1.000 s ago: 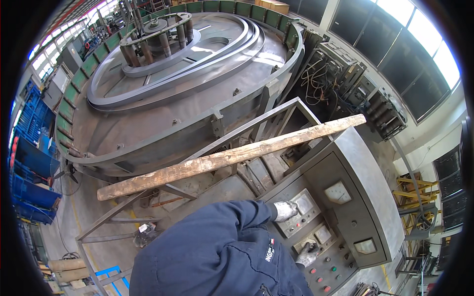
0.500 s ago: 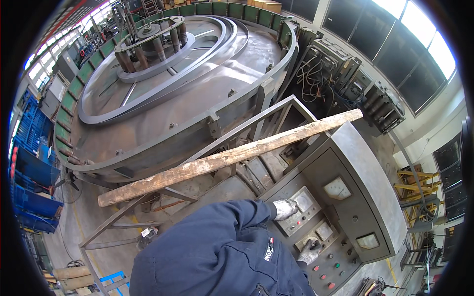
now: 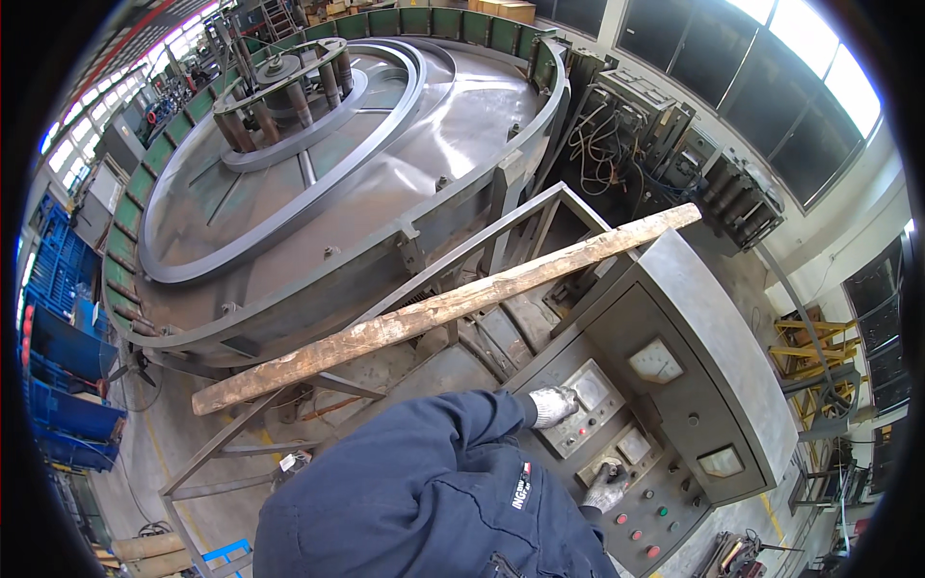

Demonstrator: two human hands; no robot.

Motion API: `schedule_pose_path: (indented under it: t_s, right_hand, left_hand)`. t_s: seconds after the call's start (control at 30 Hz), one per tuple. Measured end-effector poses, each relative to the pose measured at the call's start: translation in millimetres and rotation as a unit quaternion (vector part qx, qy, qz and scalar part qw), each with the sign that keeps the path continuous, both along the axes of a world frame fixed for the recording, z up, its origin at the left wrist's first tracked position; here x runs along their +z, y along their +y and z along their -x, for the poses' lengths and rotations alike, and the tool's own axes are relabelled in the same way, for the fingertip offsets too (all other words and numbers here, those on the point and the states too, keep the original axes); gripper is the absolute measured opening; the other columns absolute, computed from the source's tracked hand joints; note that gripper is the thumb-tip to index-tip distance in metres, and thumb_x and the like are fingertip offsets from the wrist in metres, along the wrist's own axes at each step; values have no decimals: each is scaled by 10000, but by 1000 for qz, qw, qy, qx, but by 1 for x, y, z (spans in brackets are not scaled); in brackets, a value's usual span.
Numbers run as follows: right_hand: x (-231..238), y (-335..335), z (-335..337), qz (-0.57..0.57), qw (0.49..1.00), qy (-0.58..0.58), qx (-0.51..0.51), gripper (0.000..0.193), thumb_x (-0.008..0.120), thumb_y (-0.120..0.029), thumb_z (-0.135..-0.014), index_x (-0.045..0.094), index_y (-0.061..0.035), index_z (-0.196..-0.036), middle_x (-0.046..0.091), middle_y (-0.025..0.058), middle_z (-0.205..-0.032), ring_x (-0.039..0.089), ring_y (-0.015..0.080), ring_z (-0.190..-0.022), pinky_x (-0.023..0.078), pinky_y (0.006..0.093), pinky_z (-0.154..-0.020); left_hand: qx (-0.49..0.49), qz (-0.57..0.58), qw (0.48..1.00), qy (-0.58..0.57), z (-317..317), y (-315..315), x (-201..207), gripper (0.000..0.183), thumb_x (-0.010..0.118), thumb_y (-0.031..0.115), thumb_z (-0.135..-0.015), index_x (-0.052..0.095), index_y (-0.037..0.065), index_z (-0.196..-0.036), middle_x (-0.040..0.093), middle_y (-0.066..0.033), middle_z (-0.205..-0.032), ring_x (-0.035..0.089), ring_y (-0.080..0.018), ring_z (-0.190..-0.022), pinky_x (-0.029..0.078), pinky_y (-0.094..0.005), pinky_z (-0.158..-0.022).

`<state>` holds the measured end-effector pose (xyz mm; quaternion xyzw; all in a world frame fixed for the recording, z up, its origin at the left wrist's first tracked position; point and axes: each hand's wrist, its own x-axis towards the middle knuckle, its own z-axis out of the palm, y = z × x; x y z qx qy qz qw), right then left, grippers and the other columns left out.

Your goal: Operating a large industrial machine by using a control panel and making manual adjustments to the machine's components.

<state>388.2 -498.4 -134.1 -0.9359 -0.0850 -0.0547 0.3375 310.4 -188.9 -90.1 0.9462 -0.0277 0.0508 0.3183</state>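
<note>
My left hand (image 3: pixel 553 407), in a white knit glove, rests on the upper control unit (image 3: pixel 590 390) of a grey console, beside its small screen. Its fingers are curled, and what lies under them is hidden. Lower and to the right, my right hand (image 3: pixel 605 489), gloved with dark fingertips, bends its fingers against the lower control unit (image 3: pixel 633 447). Whether a knob sits between those fingers is too small to tell. Red buttons (image 3: pixel 636 535) and green buttons (image 3: pixel 662 512) lie right of that hand. Both dark blue sleeves reach toward the console (image 3: pixel 674 356).
A long wooden beam (image 3: pixel 443 308) lies across a metal railing (image 3: pixel 482 241) in front of me. Beyond stands a large round machine table (image 3: pixel 385 212) with a metal ring (image 3: pixel 275 231) on it, inside a green-walled guard (image 3: pixel 424 21). Blue racks (image 3: pixel 67 385) stand left.
The round table and the off-centre ring on it have turned. The view has shifted slightly. Both hands stay at the same spots on the console.
</note>
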Motion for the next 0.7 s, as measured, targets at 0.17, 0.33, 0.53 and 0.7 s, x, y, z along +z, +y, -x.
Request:
schedule_pose_path:
  t_s: [0.17, 0.33, 0.53, 0.7]
  right_hand:
    - [6, 2, -1, 16, 999, 39, -12, 367, 769, -223, -928, 688, -11, -1216, 741, 186, -1093, 716, 314, -970, 565, 422, -881]
    - [9, 3, 3, -4, 999, 35, -2, 360, 745, -204, -933, 685, -13, -1232, 735, 171, -1074, 713, 292, -959, 567, 406, -886]
    - [-4, -1, -1, -36, 999, 24, 2, 354, 737, -187, -937, 683, -16, -1243, 733, 160, -1080, 708, 268, -973, 563, 393, -899]
    - [-6, -3, -1, -22, 1000, 21, 6, 366, 718, -263, -979, 687, -18, -1249, 737, 201, -1142, 714, 332, -1017, 563, 428, -895]
  left_hand:
    - [7, -3, 1000, 0, 0, -1, -4, 175, 703, 74, -796, 671, -7, -948, 655, -262, -1042, 673, -442, -1006, 551, -519, -876]
    - [3, 1, 1000, -22, 2, 1, 0, 193, 707, 71, -792, 676, -9, -966, 656, -261, -1045, 670, -439, -1018, 549, -513, -890]
    - [2, -2, 1000, 0, 1, 0, 3, 211, 716, 76, -787, 681, -12, -975, 659, -257, -1052, 668, -435, -1033, 551, -509, -893]
    - [-6, -5, 1000, 10, 1, 2, 7, 215, 724, 80, -784, 677, -14, -971, 657, -257, -1054, 667, -438, -1034, 550, -511, -887]
